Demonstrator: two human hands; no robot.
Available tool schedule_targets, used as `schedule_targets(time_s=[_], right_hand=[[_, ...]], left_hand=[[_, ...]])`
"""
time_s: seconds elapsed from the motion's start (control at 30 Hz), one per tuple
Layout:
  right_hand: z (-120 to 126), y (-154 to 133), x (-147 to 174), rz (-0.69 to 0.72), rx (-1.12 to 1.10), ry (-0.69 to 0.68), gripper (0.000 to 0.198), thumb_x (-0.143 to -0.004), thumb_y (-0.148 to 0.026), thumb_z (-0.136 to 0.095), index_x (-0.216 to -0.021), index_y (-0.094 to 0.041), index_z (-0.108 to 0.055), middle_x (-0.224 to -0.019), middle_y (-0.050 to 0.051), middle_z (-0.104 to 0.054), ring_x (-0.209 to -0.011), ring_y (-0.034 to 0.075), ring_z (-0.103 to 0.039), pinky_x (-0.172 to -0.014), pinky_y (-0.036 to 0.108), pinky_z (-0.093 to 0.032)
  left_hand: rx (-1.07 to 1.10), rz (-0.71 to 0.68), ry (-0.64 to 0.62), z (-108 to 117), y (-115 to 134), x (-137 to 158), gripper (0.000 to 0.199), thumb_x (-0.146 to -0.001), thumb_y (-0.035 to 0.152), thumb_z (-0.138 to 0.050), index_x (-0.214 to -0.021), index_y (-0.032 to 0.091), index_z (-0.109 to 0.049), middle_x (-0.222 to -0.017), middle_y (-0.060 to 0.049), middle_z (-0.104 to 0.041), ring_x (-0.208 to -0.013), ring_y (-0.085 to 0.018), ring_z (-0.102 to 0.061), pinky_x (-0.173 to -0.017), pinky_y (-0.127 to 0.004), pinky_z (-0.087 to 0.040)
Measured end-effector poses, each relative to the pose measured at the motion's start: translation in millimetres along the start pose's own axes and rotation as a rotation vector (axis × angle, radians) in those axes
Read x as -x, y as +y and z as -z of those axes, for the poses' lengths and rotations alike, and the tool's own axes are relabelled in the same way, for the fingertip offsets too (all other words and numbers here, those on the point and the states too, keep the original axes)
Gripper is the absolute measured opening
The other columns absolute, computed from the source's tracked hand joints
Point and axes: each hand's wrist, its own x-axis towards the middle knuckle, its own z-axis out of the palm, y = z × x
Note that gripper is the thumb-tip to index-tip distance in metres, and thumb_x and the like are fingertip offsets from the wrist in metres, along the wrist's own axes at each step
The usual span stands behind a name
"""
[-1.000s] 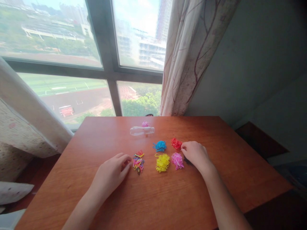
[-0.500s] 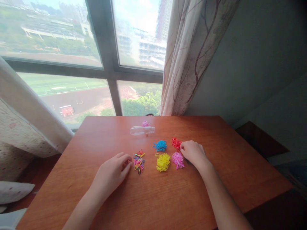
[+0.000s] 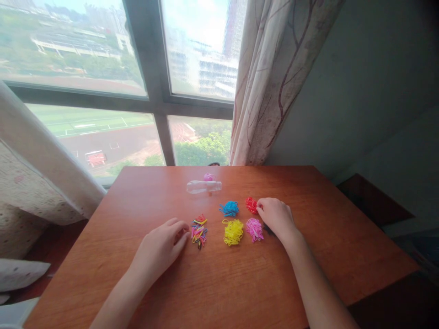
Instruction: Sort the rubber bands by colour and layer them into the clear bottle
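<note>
Red heap of small loops, rubber bands by the look of them, lies on the table at the far right of the sorted heaps; roughly rounded, no clear long axis. Nearer hand: the right, which comes in from the heap's right and near side, thumb and forefinger drawn together at its right edge. Cannot tell whether a band is caught between those tips, the knuckles and glare hide it. From this hand the red heap lies directly to the left, just beyond the fingertips. Pink heap sits on the near side of the red; a black heap shows only in part, under the right hand and wrist. Blue heap is to the left of the red, yellow heap on the near side of the blue. Farther left, well apart from the red, a mixed-colour pile, drawn out along the near-far direction. Left hand is just beside its left edge, fingers loosely curled, a hollow between them and the thumb, nothing seen in it; contact uncertain. Beyond the heaps, a clear bottle on its side, long axis left to right, neck rightward; a pinkish object behind it, unidentified. Table: reddish-brown wood.
</note>
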Motion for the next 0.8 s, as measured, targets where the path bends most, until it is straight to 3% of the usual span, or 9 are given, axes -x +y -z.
schedule_targets(time_s=[0.2,0.57,0.8], right_hand=[[0,-1,3,-0.006,0.004,0.033,0.021,-0.095,-0.03,-0.051,-0.097,-0.029,-0.073,-0.097,0.003,-0.074,-0.088,0.022,-0.068,-0.065,0.027,-0.04],[6,-5,8,-0.007,-0.013,0.038,0.02,-0.096,-0.031,-0.052,-0.097,-0.029,-0.072,-0.099,0.002,-0.074,-0.087,0.019,-0.068,-0.062,0.026,-0.037],[0,-52,46,0.176,-0.152,0.067,0.018,-0.096,-0.029,-0.053,-0.091,-0.026,-0.069,-0.094,0.002,-0.074,-0.085,0.018,-0.068,-0.063,0.025,-0.037]], left_hand=[[-0.021,-0.013,-0.006,1,2,0,0.023,-0.092,0.031,-0.045,-0.091,0.026,-0.067,-0.095,-0.001,-0.068,-0.081,-0.018,-0.065,-0.067,-0.026,-0.042],[-0.018,-0.002,-0.02,-1,2,-1,0.023,-0.092,0.031,-0.045,-0.092,0.025,-0.067,-0.093,-0.001,-0.067,-0.078,-0.018,-0.064,-0.065,-0.026,-0.041],[0.007,-0.029,-0.026,-3,1,1,0.022,-0.092,0.03,-0.045,-0.093,0.025,-0.067,-0.095,-0.001,-0.066,-0.08,-0.018,-0.063,-0.068,-0.026,-0.042]])
